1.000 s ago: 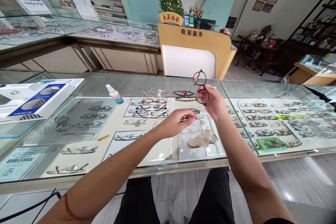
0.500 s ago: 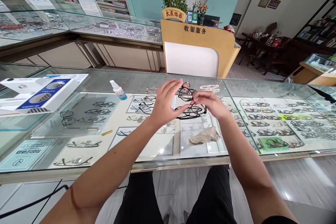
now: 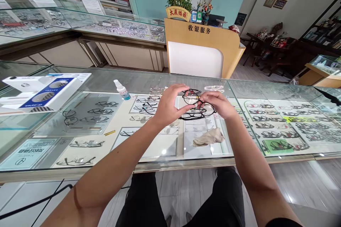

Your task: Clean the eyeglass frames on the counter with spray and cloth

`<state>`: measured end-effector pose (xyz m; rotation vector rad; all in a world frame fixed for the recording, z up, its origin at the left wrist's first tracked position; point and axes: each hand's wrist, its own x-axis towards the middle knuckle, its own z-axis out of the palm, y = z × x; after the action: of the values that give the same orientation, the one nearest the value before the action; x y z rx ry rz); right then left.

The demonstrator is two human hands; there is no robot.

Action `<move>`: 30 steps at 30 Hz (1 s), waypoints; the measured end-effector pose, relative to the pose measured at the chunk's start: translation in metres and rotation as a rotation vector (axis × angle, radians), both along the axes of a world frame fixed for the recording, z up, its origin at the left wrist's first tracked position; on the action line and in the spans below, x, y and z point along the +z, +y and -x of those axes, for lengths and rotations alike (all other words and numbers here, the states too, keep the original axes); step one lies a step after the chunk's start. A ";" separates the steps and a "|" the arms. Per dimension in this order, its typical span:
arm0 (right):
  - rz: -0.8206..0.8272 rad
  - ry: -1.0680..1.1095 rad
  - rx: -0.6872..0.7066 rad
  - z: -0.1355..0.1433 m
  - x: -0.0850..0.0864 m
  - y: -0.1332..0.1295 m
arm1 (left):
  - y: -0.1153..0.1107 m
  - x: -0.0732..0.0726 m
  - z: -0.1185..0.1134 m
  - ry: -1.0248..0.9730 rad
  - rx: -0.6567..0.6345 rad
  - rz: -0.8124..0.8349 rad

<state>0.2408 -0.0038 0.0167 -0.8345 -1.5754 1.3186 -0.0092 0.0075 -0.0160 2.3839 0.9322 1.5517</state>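
Note:
A pair of dark-rimmed eyeglasses (image 3: 192,97) with round lenses is held tilted above the glass counter, between my two hands. My right hand (image 3: 218,104) pinches the frame near its bridge with thumb and fingertips. From the other side, my left hand (image 3: 170,105) curves around one lens, fingers at the upper rim and thumb at the lower; the exact contact is partly hidden. Behind and below the hands, black-framed glasses (image 3: 192,116) show through. A beige cleaning cloth (image 3: 209,137) lies crumpled on the counter, nearer to me.
A spray bottle (image 3: 122,90) stands on the glass counter (image 3: 149,74), left of my hands. Farther left is an opened white-and-blue box (image 3: 50,94). Several glasses frames (image 3: 279,134) are displayed under the glass at right. Beyond the counter stands a wooden cashier desk (image 3: 170,32).
The eyeglasses have turned between my hands, so both round lenses now show. My left fingertips have come down a little toward the rim. The cloth and spray bottle stay in place.

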 end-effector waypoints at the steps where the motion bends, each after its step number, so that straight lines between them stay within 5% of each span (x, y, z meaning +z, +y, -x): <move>1: -0.010 0.026 -0.034 0.001 0.001 0.000 | 0.000 -0.001 0.000 -0.025 0.004 0.006; 5: -0.117 0.093 -0.181 0.006 0.006 -0.006 | 0.005 -0.005 0.001 -0.166 0.095 0.059; 13: -0.477 -0.175 -0.375 0.020 -0.005 -0.010 | 0.011 -0.010 0.001 -0.364 0.096 0.141; 30: -0.428 -0.115 -0.552 0.028 -0.022 -0.002 | 0.004 -0.006 0.000 -0.356 0.066 0.219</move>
<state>0.2131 -0.0062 -0.0055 -0.9849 -1.4901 0.5255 -0.0088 0.0117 -0.0222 1.8676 1.0443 1.7202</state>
